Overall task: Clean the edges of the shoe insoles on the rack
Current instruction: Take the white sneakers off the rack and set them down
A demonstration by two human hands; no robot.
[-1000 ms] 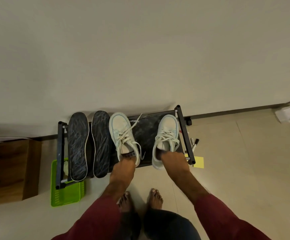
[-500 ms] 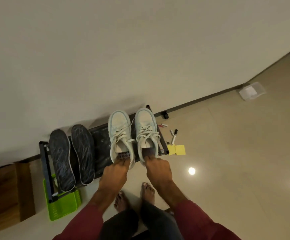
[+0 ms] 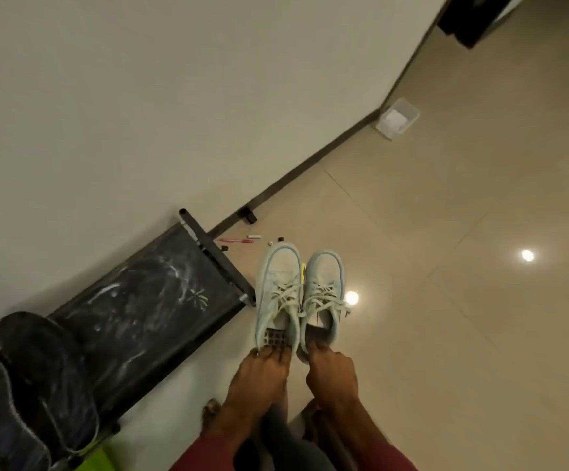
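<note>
Your left grip [image 3: 259, 372] and right grip [image 3: 332, 368] each pinch a white laced shoe [image 3: 278, 287] by its heel, so put both down softly, then go left to the dark flat insoles [image 3: 45, 368] on the black rack [image 3: 147, 300].

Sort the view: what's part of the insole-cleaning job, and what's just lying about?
Job: two dark insoles, black rack, white sneakers held by left hand and right hand.
Lying about: red pen, clear plastic box, green basket.
</note>
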